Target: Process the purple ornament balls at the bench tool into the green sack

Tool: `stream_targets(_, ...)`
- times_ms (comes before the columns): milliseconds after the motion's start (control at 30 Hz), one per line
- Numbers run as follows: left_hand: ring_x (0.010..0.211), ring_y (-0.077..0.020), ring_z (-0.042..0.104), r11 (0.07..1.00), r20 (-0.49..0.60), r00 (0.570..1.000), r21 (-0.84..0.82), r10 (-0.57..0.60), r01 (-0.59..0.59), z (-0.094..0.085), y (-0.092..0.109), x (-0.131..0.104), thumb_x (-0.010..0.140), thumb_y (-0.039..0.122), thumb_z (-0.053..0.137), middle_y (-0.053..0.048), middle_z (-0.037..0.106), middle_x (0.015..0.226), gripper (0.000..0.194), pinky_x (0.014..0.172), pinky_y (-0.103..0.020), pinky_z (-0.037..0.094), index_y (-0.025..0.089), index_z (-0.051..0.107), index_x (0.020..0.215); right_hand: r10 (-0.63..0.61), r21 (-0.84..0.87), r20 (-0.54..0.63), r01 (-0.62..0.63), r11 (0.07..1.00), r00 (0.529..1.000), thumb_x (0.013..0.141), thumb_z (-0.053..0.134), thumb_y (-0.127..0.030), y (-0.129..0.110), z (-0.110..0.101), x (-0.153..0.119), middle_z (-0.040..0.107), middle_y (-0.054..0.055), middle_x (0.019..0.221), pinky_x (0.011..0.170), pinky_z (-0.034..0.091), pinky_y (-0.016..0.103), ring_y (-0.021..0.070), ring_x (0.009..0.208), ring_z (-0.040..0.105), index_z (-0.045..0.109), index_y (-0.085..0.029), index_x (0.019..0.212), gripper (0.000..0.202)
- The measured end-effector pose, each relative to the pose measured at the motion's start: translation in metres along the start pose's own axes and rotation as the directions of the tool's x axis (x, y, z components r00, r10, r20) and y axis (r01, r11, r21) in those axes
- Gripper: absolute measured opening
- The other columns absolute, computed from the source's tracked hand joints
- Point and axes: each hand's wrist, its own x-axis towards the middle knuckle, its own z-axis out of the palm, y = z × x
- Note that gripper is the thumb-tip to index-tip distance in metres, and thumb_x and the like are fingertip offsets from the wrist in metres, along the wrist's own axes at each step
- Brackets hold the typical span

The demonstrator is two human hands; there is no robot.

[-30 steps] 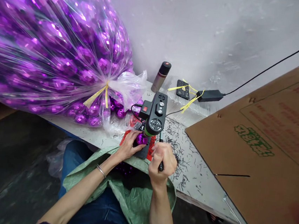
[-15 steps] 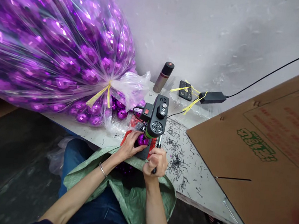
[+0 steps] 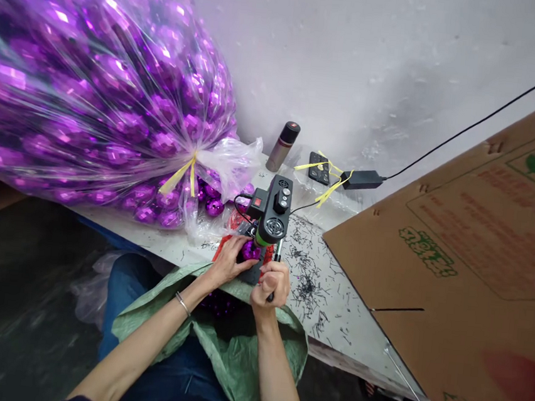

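Observation:
A shiny purple faceted ball (image 3: 250, 250) sits under the head of a small black bench drill press (image 3: 276, 211). Thumb and fingers of my left hand (image 3: 229, 262) close round the ball from the left. My right hand (image 3: 272, 284) is wrapped round the black-handled lever (image 3: 277, 258) on the machine's right side. What the drill's tip does to the ball is hidden by the machine head. Below both hands a green woven sack (image 3: 243, 356) lies open across my lap, with purple balls (image 3: 218, 304) inside.
A large clear bag of purple balls (image 3: 116, 104) fills the left. Behind the machine stand a dark bottle (image 3: 283, 146), a phone-like black slab (image 3: 318, 168) and a black power adapter (image 3: 363, 179). Black shavings (image 3: 309, 286) cover the bench; a cardboard box (image 3: 470, 258) slants at right.
The view has shifted a little, so the machine and bench appear slightly lower and to the left. Both hands keep their holds on the ball and the lever.

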Motion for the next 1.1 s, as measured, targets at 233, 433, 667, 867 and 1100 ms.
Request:
stream_targets(233, 0.118, -0.0279, 0.062, 0.999, 0.018, 1.0, -0.043, -0.009, 0.01, 0.0, -0.001, 0.002, 0.088, 0.035, 0.07, -0.012, 0.065, 0.125, 0.047, 0.102, -0.045, 0.05, 0.02, 0.056, 0.13, -0.038, -0.019, 0.019, 0.039, 0.999, 0.999, 0.102, 0.034, -0.021, 0.008, 0.0, -0.008, 0.05, -0.001, 0.071, 0.063, 0.045, 0.03, 0.0135, 0.064, 0.053, 0.043, -0.023, 0.073, 0.03)
stream_targets(433, 0.119, -0.0285, 0.062, 0.997, 0.009, 1.0, -0.076, -0.018, 0.018, 0.0, 0.001, 0.005, 0.087, 0.039, 0.073, -0.012, 0.065, 0.125, 0.048, 0.103, -0.047, 0.05, 0.02, 0.057, 0.129, -0.01, -0.033, 0.018, 0.01, 0.999, 1.0, 0.1, 0.035, -0.017, -0.003, -0.001, 0.005, 0.05, 0.0, 0.069, 0.059, 0.043, 0.029, 0.0133, 0.062, 0.052, 0.044, -0.023, 0.07, 0.032)
stream_targets(667, 0.126, -0.0287, 0.06, 0.992, -0.069, 0.996, -0.114, -0.064, 0.055, -0.013, 0.016, -0.017, 0.088, 0.046, 0.072, -0.013, 0.061, 0.133, 0.059, 0.108, -0.048, 0.05, 0.023, 0.053, 0.139, 0.295, -0.026, 0.07, -0.294, 0.955, 0.953, 0.103, 0.042, -0.026, -0.038, -0.012, 0.069, 0.046, -0.003, 0.063, 0.062, 0.039, 0.027, 0.0107, 0.061, 0.049, 0.045, -0.022, 0.065, 0.039)
stream_targets(867, 0.117, -0.0324, 0.067, 0.994, 0.035, 0.994, 0.022, 0.107, -0.107, -0.034, 0.02, -0.107, 0.077, 0.058, 0.078, -0.015, 0.067, 0.126, 0.075, 0.1, -0.048, 0.057, 0.026, 0.055, 0.141, 0.227, -0.001, 0.085, -0.228, 0.974, 0.97, 0.101, 0.044, -0.02, -0.034, -0.015, 0.058, 0.05, -0.002, 0.066, 0.063, 0.04, 0.028, 0.0117, 0.064, 0.052, 0.047, -0.021, 0.065, 0.037)
stream_targets(1100, 0.113, -0.0296, 0.068, 0.985, -0.059, 0.992, 0.138, 0.114, -0.105, -0.056, 0.01, -0.08, 0.095, 0.056, 0.056, -0.016, 0.07, 0.121, 0.054, 0.098, -0.046, 0.057, 0.02, 0.058, 0.135, 0.168, 0.003, 0.071, -0.168, 0.986, 0.983, 0.098, 0.045, -0.014, -0.031, -0.013, 0.049, 0.053, -0.001, 0.066, 0.062, 0.041, 0.03, 0.0143, 0.065, 0.055, 0.046, -0.022, 0.065, 0.034)
